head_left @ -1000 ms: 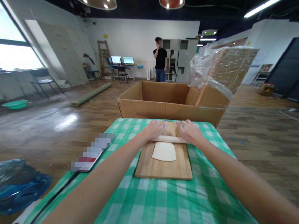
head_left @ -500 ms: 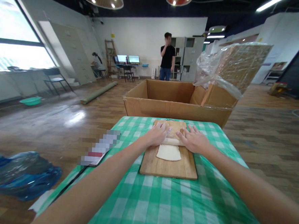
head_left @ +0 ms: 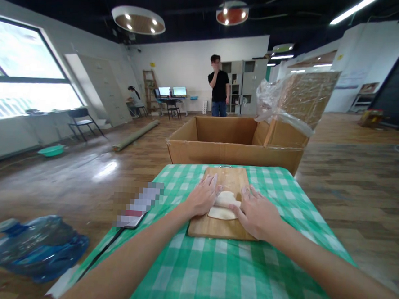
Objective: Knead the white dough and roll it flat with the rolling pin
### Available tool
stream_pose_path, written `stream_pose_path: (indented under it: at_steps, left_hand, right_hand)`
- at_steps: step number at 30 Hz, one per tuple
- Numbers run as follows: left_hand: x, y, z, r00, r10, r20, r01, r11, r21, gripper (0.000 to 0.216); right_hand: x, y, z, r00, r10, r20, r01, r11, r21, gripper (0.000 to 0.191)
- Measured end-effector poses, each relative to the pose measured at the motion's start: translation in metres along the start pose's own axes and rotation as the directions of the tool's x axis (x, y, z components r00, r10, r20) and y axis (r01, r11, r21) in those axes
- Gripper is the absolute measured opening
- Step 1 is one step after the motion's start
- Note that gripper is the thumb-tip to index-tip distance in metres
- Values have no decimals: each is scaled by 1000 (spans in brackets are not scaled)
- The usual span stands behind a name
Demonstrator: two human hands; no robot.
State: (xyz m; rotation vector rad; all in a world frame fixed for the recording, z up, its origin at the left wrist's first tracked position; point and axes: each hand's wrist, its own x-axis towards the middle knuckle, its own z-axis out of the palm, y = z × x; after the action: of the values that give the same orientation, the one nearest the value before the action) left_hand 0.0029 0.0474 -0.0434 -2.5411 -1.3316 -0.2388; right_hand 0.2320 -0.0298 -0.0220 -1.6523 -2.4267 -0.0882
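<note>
A pale, flattened sheet of dough (head_left: pixel 223 213) lies on a wooden cutting board (head_left: pixel 199 228). Across the dough rests a light rolling pin (head_left: pixel 227 201), its ends hidden under my hands. My left hand (head_left: pixel 204 195) presses flat on the pin's left end, fingers stretched forward. On the right end lies my right hand (head_left: pixel 258 211), its fingers extended and its thumb reaching in over the dough. Neither hand is wrapped round the pin, as far as I can see. Dough shows both in front of the pin and behind it.
The board sits on a green checked tablecloth (head_left: pixel 192 271). A phone-like device (head_left: pixel 138 211) with a black cable lies at the left. Beyond the table stands a large cardboard box (head_left: pixel 233 154). A blue water jug (head_left: pixel 41 248) is on the floor, and a person (head_left: pixel 220 87) stands behind the box.
Both hands and the rolling pin have come back toward me over the dough. More dough now shows behind the pin. The view has tilted up slightly.
</note>
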Motion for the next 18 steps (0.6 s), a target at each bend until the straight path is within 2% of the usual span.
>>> stream_pose_path:
  at_steps: [3, 8, 13, 18]
  left_hand:
    - [4, -1, -3, 999, 23, 27, -23, 1000, -17, 56]
    - [15, -4, -4, 993, 58, 98, -60, 998, 15, 53]
    - [28, -12, 8, 995, 11, 102, -10, 1000, -7, 48]
    - [42, -24, 22, 995, -23, 100, 26, 999, -33, 48]
  right_hand:
    - [9, 8, 5, 1000, -5, -15, 5, 1000, 6, 90]
    - [44, 30, 7, 998, -54, -14, 54, 998, -11, 85]
    - [76, 47, 10, 995, -90, 32, 90, 996, 1, 75]
    - [91, 55, 12, 985, -155, 72, 154, 988, 26, 60]
